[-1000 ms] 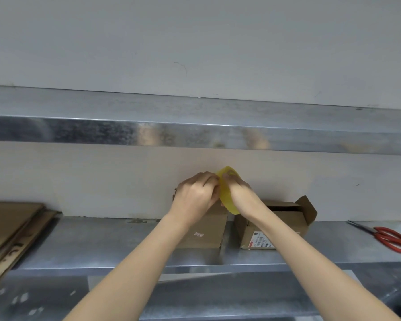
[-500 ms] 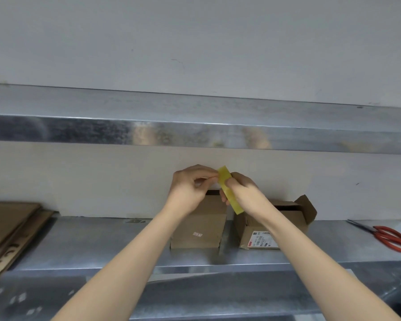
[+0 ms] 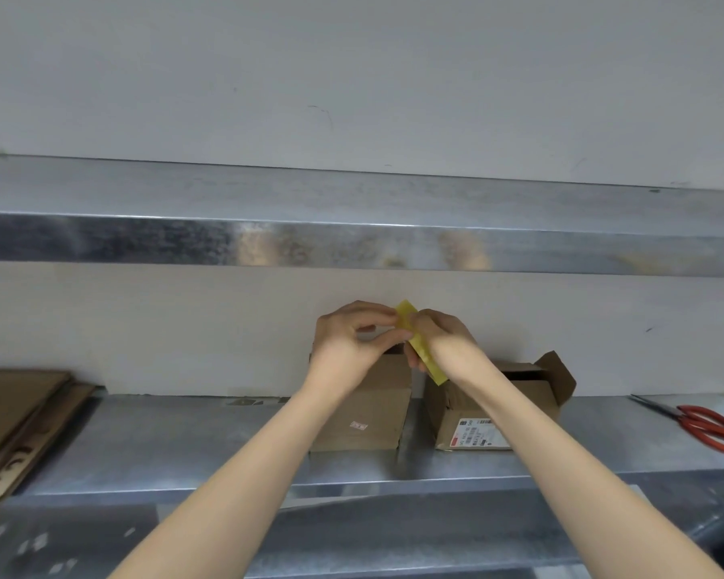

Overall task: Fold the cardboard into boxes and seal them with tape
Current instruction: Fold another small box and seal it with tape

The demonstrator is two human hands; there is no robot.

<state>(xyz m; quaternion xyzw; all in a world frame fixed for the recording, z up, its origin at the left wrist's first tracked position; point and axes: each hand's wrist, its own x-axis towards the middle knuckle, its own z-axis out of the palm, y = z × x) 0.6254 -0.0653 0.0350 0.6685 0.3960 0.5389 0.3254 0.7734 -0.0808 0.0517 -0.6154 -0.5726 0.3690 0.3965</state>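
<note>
— While the tape strip (image 3: 429, 365) is up between both hands, log its lie: where, and along which axis?
— Strip is in the air above the closed box (image 3: 362, 407), which stands mid-shelf against the back wall. Long axis slants: top end up-left, lower end down-right, hanging free toward the open box (image 3: 498, 411).
— Grip?
— Left hand (image 3: 350, 342): fingers curled, thumb and forefinger pinching the top end. Right hand (image 3: 446, 346): fingers curled round the strip's middle from the right; exact contact hidden behind the knuckles. Strip lies between the two hands, touching both.
— Nearer hand to the closed box?
— Left, directly over its top. Judgement: the strip must come down flat across that top, so the slant needs levelling first.
— Surroundings?
— Flat cardboard (image 3: 13, 415) at the left end of the shelf (image 3: 185, 445), red scissors (image 3: 711, 424) at its right end.
</note>
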